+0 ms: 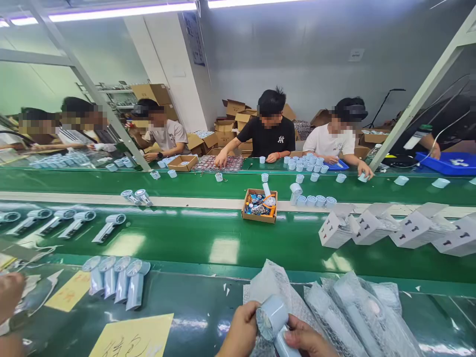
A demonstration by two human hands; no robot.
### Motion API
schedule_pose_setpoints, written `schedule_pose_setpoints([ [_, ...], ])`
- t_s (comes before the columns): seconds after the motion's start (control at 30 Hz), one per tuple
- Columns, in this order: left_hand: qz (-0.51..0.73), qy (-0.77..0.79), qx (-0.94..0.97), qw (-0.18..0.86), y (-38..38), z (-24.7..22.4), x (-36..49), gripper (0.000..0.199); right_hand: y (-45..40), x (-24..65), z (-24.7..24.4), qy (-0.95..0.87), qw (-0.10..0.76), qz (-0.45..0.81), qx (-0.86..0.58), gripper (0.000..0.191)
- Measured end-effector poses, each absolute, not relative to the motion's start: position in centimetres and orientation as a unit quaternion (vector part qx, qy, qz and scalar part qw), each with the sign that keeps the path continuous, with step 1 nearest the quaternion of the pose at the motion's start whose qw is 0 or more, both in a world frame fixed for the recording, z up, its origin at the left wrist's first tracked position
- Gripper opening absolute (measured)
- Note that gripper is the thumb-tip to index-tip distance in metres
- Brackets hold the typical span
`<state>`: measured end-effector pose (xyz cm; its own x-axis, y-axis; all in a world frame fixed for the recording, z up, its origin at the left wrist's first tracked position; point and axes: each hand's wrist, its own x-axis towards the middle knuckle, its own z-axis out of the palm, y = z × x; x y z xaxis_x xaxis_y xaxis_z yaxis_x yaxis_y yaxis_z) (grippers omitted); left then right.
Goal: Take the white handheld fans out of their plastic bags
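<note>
Head view, pale blue handheld fan point(273, 320) clasped between left hand point(241, 331), right hand point(307, 339), both grips closed on it

Both hands sit at the near edge, left hand point(241, 332) and right hand point(307, 339) around a fan point(273, 320). Wrapped fans point(357, 312) lie right, four fans point(117, 280) left, boxes point(394, 228) far right, a parts carton point(259, 205) beyond.
</note>
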<state>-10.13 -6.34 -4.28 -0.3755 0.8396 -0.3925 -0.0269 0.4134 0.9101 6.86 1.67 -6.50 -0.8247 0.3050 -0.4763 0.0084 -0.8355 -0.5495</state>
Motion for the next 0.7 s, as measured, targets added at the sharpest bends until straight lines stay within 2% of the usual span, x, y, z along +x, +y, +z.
schedule_pose_setpoints([
  [0.1,0.526,0.695,0.211,0.442,-6.8,-3.4,-10.0,0.034,2.0,7.0,-6.3,-0.279,0.065,0.907,-0.308,0.044],
  [0.17,0.531,0.705,0.299,0.363,-7.5,-2.7,-9.6,0.032,2.1,7.8,-6.0,-0.282,0.064,0.898,-0.332,0.038],
  [0.3,0.531,0.673,0.499,0.126,-9.3,-2.8,-8.0,0.027,1.7,8.5,-5.3,-0.241,0.087,0.884,-0.392,0.038],
  [0.4,0.479,0.619,0.619,0.067,-9.6,-4.3,-6.6,0.028,0.8,7.9,-5.4,-0.23,0.126,0.867,-0.423,0.044],
  [0.47,0.434,0.58,0.682,0.098,-9.1,-5.1,-6.2,0.029,0.2,7.6,-5.7,-0.239,0.151,0.851,-0.442,0.042],
  [0.53,0.424,0.593,0.658,0.191,-8.5,-5.1,-6.2,0.03,0.2,8.1,-5.7,-0.255,0.155,0.834,-0.465,0.035],
  [0.63,0.446,0.63,0.444,0.455,-8.4,-3.4,-6.7,0.037,1.0,11.0,-4.4,-0.312,0.14,0.804,-0.486,0.037],
  [0.7,0.454,0.583,0.323,0.591,-8.6,-1.4,-6.9,0.045,1.7,14.2,-3.2,-0.409,0.129,0.764,-0.482,0.037],
])
